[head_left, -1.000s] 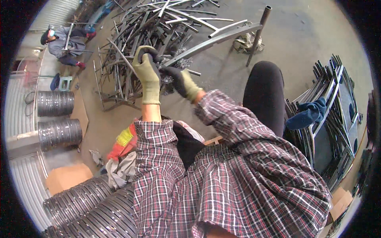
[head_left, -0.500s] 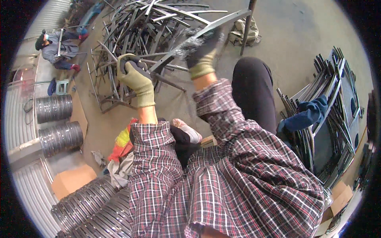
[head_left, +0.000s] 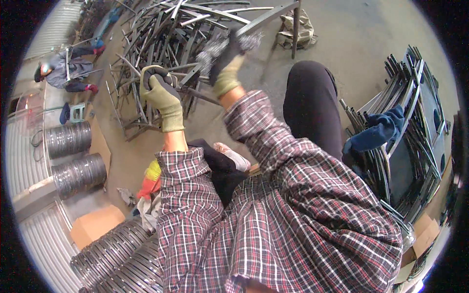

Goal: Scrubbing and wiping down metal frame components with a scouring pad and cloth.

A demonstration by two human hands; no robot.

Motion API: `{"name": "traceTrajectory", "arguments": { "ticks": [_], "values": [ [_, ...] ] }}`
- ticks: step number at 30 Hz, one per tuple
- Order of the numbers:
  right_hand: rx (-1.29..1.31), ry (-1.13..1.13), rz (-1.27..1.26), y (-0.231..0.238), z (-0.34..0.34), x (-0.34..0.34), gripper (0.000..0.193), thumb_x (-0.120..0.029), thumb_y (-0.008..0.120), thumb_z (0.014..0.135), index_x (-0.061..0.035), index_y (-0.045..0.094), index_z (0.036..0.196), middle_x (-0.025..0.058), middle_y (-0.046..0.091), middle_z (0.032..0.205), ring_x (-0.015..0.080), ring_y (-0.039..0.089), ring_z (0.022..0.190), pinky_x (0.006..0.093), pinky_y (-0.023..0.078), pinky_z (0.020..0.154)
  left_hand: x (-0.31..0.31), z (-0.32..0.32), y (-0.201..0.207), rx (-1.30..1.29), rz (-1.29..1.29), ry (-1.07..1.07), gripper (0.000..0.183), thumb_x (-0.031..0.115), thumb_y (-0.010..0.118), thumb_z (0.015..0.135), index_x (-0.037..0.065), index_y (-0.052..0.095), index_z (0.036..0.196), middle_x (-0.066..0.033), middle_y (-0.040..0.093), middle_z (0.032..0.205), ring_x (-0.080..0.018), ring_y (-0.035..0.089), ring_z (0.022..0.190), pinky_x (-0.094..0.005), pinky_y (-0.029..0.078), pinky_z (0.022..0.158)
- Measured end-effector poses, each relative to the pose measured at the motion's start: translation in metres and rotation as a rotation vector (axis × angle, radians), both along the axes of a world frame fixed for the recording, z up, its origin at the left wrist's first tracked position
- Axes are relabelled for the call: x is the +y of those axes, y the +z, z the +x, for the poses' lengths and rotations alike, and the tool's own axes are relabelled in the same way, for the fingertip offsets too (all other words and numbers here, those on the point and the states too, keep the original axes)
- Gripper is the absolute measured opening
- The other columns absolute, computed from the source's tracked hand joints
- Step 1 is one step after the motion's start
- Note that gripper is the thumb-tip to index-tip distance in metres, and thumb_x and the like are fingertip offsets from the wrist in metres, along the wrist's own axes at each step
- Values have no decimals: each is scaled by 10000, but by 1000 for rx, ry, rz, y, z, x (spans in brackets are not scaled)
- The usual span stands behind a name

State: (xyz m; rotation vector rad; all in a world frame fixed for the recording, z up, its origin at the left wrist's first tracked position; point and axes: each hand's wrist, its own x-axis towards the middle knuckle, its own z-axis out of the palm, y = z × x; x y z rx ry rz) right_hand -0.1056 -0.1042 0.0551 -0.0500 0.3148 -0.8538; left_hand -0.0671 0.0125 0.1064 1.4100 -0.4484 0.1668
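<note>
A grey metal frame (head_left: 267, 18) with a flat bar and dark legs reaches away from me, in front of a heap of metal parts. My left hand (head_left: 160, 89), in an olive glove with a dark palm, is closed around its near end. My right hand (head_left: 228, 64), in a matching glove, presses a shiny grey wad of steel wool (head_left: 211, 52) around the middle of the bar. Part of the wad sticks out on the far side of the hand. The bar under the right hand is hidden, and the hand is somewhat blurred.
Beyond the frame lies a tangled heap of metal frames (head_left: 161, 34). Stacked frames (head_left: 415, 141) with a blue cloth (head_left: 376, 129) stand at right. Wrapped coil-like bundles (head_left: 78, 173) and cardboard (head_left: 97, 222) lie at left. A person (head_left: 73, 68) sits far left; a beige bag (head_left: 297, 30) lies beyond.
My right hand has slid the steel wool along the bar, toward me and to the left. My left hand keeps its hold, and the frame has shifted slightly left in view.
</note>
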Motion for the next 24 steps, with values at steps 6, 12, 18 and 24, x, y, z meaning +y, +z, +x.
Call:
{"name": "traceTrajectory", "arguments": {
  "ticks": [6, 12, 18, 24],
  "values": [
    [304, 42, -110, -19, 11, 62, 579, -270, 736, 846, 33, 510, 1286, 92, 564, 1233, 170, 527, 1051, 306, 427, 943, -30, -8, 4, -25, 75, 105, 201, -34, 361, 780, 11, 557, 771, -28, 519, 654, -93, 467, 501, -229, 377, 444],
    [-9, 165, -137, -14, -12, -45, 667, -655, 317, 915, -54, 593, 1004, 127, 638, 829, 286, 643, 751, 421, 549, 693, 0, -5, 5, 2, 66, 93, 201, -44, 361, 755, 13, 554, 763, -41, 530, 659, -99, 452, 499, -240, 388, 446],
    [578, -74, -412, -39, 24, 69, 654, -447, 616, 906, 31, 484, 1332, 121, 513, 1335, 176, 485, 1174, 329, 397, 987, -22, -8, -1, -40, 41, -2, 176, -27, 369, 755, 10, 541, 738, -40, 523, 646, -96, 461, 487, -236, 374, 432],
    [-175, 221, 81, -30, -3, -39, 597, -579, 551, 890, -27, 557, 1119, 148, 597, 770, 267, 630, 635, 406, 564, 610, 0, -21, 13, 9, 45, 177, 192, -49, 360, 735, 8, 543, 736, -29, 512, 660, -86, 434, 497, -226, 364, 447]
  ]
}}
